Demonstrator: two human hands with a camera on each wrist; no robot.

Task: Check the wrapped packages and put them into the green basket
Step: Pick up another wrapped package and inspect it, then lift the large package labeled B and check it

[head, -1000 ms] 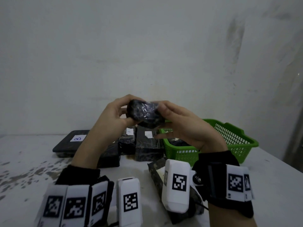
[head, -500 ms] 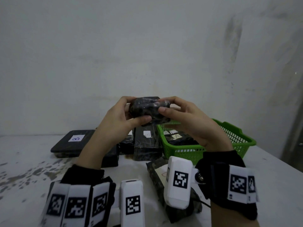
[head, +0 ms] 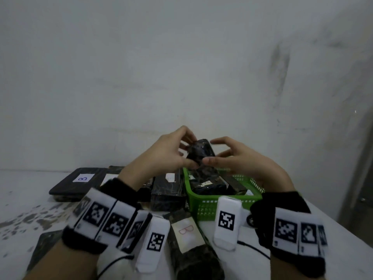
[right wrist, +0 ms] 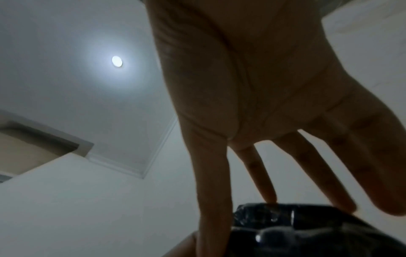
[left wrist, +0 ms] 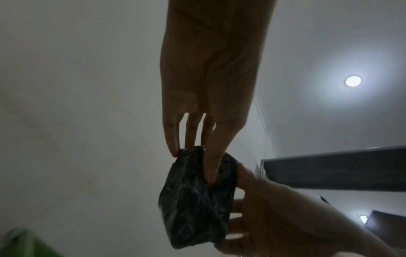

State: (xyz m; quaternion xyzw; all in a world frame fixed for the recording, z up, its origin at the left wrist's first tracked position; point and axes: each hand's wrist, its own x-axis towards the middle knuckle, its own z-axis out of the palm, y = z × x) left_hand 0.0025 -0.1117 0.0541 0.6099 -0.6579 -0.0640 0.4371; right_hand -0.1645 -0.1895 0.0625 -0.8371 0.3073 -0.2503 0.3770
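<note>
**Inspection grip: drop risk above basket**

Left hand [head: 161,156] and right hand [head: 240,162] pinch the small wrapped package [head: 199,152] by fingertips, held above the green basket [head: 203,205]. The glossy wrap may slip, dropping it onto the surface beside the basket

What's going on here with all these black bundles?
A person is checking a small black wrapped package, holding it up between the left hand and right hand above the green basket. A few packages already lie in the basket; others, some with paper labels, wait on the table.
</note>
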